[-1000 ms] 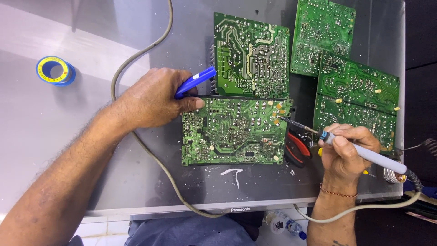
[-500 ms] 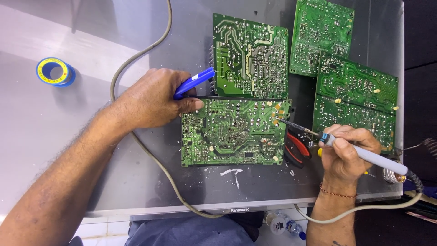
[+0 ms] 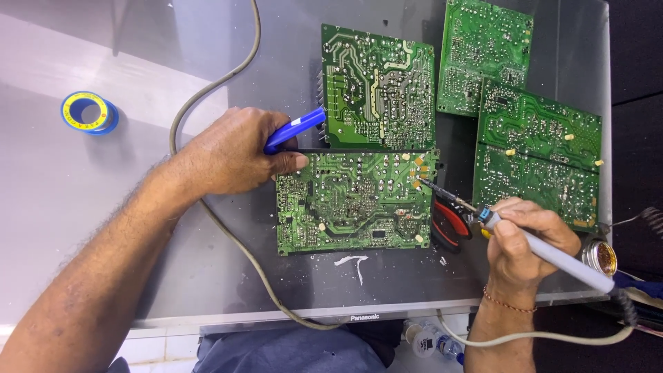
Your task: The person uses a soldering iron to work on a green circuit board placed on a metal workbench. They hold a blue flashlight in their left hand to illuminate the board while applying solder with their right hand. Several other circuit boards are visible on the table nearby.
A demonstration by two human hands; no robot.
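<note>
A green circuit board (image 3: pixel 356 200) lies solder side up in the middle of a grey flat panel (image 3: pixel 207 276). My left hand (image 3: pixel 231 152) rests at the board's upper left corner and grips a blue cylindrical tool (image 3: pixel 293 130) that points up and right. My right hand (image 3: pixel 528 238) holds a soldering iron (image 3: pixel 552 252) with a pale handle. Its metal tip touches the board's upper right corner, among small tan pads.
Three more green boards (image 3: pixel 378 90), (image 3: pixel 487 55), (image 3: pixel 539 162) lie above and to the right. Red-handled pliers (image 3: pixel 447 222) sit by the board's right edge. A blue and yellow tape roll (image 3: pixel 88 112) lies far left. A grey cable (image 3: pixel 214 90) loops across the panel. A round tin (image 3: pixel 599 255) sits at the right.
Nothing has visibly moved beyond a slight shift of the view; both hands keep their grip and the iron's tip stays at the board's corner.
</note>
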